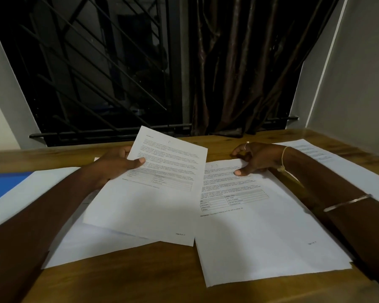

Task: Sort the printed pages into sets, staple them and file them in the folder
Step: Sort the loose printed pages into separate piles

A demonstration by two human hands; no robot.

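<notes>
**Sorting in hand; stapling and filing outstanding**

Left hand (116,165): grip pinches one white printed page (153,193) above the wooden table (162,281). Right hand (254,159): grip curled on white printed pile (260,226), thumb pressing. Flat blue folder (7,184) lies far left, apparently unfilled.

A white printed page (153,193) is pinched at its left edge by the left hand (116,165) and held tilted over the brown wooden table (140,281). Beside it, a flat stack of white printed sheets (260,226) is gripped at its top edge by the right hand (256,158). A blue folder (4,184) is seen far left.
</notes>
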